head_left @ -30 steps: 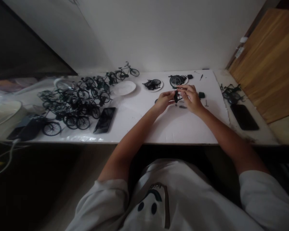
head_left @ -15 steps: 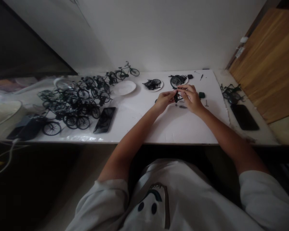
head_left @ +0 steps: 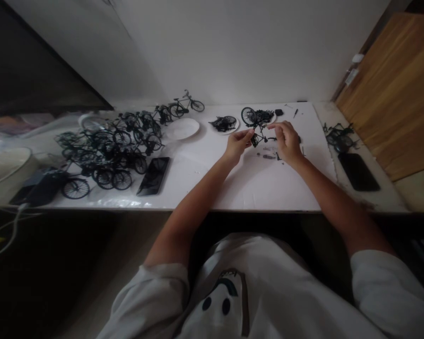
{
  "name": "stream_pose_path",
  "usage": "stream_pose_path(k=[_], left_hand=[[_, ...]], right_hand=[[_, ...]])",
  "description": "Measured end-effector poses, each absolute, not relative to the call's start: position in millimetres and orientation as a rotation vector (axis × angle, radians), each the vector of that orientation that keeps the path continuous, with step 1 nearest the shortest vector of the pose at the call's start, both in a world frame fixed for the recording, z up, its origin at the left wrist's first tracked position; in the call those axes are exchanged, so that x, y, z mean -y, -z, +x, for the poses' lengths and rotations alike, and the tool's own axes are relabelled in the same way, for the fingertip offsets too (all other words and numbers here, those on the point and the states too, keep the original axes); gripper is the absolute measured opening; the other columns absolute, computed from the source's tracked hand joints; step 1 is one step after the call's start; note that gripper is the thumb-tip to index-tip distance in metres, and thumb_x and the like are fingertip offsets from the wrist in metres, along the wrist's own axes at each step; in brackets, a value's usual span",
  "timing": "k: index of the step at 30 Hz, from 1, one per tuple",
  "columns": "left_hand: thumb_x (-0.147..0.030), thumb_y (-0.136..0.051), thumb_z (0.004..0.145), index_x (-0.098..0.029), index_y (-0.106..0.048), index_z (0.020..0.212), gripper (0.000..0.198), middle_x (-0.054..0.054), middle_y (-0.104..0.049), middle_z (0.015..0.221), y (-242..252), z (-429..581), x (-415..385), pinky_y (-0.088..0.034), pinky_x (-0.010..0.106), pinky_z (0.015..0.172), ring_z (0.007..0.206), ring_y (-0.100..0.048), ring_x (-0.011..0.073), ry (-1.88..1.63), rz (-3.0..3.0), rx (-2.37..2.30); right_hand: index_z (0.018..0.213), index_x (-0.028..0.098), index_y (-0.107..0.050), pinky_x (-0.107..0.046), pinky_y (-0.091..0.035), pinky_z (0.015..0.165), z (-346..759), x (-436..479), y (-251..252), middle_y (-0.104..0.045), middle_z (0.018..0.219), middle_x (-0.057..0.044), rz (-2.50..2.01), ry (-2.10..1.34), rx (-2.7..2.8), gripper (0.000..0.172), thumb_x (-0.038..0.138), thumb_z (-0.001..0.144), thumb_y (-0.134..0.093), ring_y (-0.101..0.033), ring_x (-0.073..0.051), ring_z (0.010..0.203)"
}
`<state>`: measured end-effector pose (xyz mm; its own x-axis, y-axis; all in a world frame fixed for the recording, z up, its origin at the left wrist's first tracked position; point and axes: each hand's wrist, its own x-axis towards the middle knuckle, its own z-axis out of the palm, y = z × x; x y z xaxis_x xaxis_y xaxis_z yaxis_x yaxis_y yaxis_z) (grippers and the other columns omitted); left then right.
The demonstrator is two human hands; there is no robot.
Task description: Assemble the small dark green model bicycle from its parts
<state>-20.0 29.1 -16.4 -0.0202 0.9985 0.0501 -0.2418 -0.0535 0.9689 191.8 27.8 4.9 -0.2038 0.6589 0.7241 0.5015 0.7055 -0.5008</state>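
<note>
My left hand (head_left: 237,145) pinches a small black model bicycle (head_left: 257,136) by its frame, above the white board. One spoked wheel of it points up and away, and the frame's other end faces my right hand (head_left: 287,143). That hand is a little apart from the bicycle, its index finger bent toward it. Thin dark ends of a small part (head_left: 273,139) stick out beside and below the right fingers; its kind is hidden. Small loose pieces (head_left: 266,156) lie on the board beneath the hands.
Many finished-looking model bicycles (head_left: 113,150) crowd the left side. A white plate (head_left: 183,129) and a smaller plate with black parts (head_left: 233,130) sit toward the back. Phones lie at left (head_left: 153,176) and right (head_left: 359,172). A small screwdriver (head_left: 296,113) lies at back right.
My hands have moved apart; the right one drew back to the right. The bicycle has turned in my left hand, so its wheel and frame show more. A dark part now shows by my right hand.
</note>
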Motion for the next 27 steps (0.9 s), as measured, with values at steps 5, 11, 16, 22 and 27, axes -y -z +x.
stream_pose_path(k=[5, 11, 16, 22, 27], left_hand=[[-0.044, -0.090, 0.092, -0.021, -0.083, 0.100, 0.025, 0.005, -0.080, 0.101, 17.4, -23.0, -31.4, -0.056, 0.026, 0.084, 0.088, -0.071, 0.0120, -1.453, 1.026, -1.071], [-0.046, -0.093, 0.089, -0.021, -0.083, 0.102, 0.030, 0.005, -0.081, 0.099, 15.3, -22.4, -29.9, -0.057, 0.027, 0.084, 0.096, -0.073, 0.0155, -1.457, 1.029, -1.098], [-0.041, -0.091, 0.091, -0.019, -0.084, 0.103, 0.026, 0.005, -0.081, 0.101, 14.8, -21.4, -29.4, -0.056, 0.026, 0.082, 0.091, -0.072, 0.0132, -1.463, 1.032, -1.076], [-0.039, -0.091, 0.090, -0.019, -0.085, 0.108, 0.028, 0.005, -0.080, 0.101, 12.5, -19.7, -27.4, -0.055, 0.025, 0.081, 0.090, -0.071, 0.0131, -1.463, 1.047, -1.101], [-0.044, -0.095, 0.085, -0.020, -0.085, 0.112, 0.037, 0.005, -0.081, 0.101, 14.7, -19.1, -28.9, -0.057, 0.026, 0.081, 0.093, -0.072, 0.0137, -1.470, 1.070, -1.081]], right_hand=[[0.111, 0.025, -0.081, -0.051, -0.058, 0.103, 203.6, -49.4, 16.9, -0.079, 0.110, -0.013, -1.058, -0.190, 2.026, 0.039, 0.056, 0.109, -0.058, -0.069, -0.032, 0.109], [0.109, 0.021, -0.087, -0.056, -0.055, 0.106, 210.8, -65.2, 36.5, -0.081, 0.107, -0.016, -1.205, -0.166, 2.301, 0.024, 0.038, 0.103, -0.071, -0.070, -0.037, 0.115], [0.110, 0.020, -0.087, -0.053, -0.058, 0.098, 205.5, -60.4, 36.3, -0.082, 0.105, -0.015, -1.240, -0.104, 2.376, 0.024, 0.034, 0.104, -0.069, -0.070, -0.036, 0.110], [0.104, 0.020, -0.085, -0.052, -0.056, 0.100, 197.9, -56.1, 36.7, -0.081, 0.102, -0.015, -1.307, -0.135, 2.330, 0.014, 0.025, 0.101, -0.072, -0.068, -0.036, 0.112], [0.105, 0.021, -0.084, -0.051, -0.057, 0.098, 197.3, -58.1, 39.2, -0.080, 0.103, -0.015, -1.361, -0.167, 2.299, 0.011, 0.024, 0.099, -0.075, -0.068, -0.036, 0.112]])
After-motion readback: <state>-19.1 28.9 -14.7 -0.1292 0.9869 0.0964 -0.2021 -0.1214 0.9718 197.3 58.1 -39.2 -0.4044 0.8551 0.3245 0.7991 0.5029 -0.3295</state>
